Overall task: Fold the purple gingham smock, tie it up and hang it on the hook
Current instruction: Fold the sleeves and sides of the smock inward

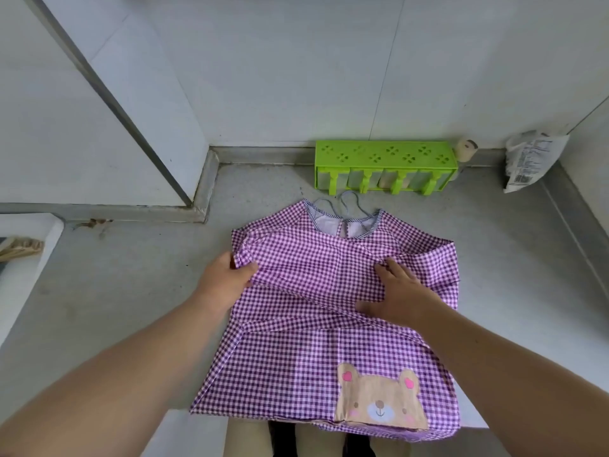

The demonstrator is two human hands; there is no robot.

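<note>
Purple gingham smock [316, 324] lies front-up on the grey counter [115, 291], neckline toward the wall, hem hanging just over the near edge. Spread flat, presumably so the folds can be laid square. Both sleeves appear already turned in across the chest, giving a roughly rectangular body; the side folds look about done, with the lengthwise fold, the tying and the hanging yet to come.

Left hand [227, 278] is at the left edge of the folded-in sleeve: fingers curled under the cloth, thumb on top, pinching the fold. Likely holding that edge in line.

Right hand [395, 295] rests on the chest panel, fingers straight and spread, palm down, gripping nothing. Reads as pressing the cloth flat and anchoring it.

Green plastic rack [385, 168] sits against the wall just behind the neckline, pegs pointing forward. Whether one of these is the intended hook I cannot tell.

White printed bag [530, 159] leans in the right corner; it carries print and a barcode-like block, too small to read.

Bear patch [379, 400] at the lower right of the smock: brown face, pink hearts in the ears, no lettering.

Neck ties [342, 201] lie looped on the counter just beyond the collar, loose and untied, within reach for the tying step.
</note>
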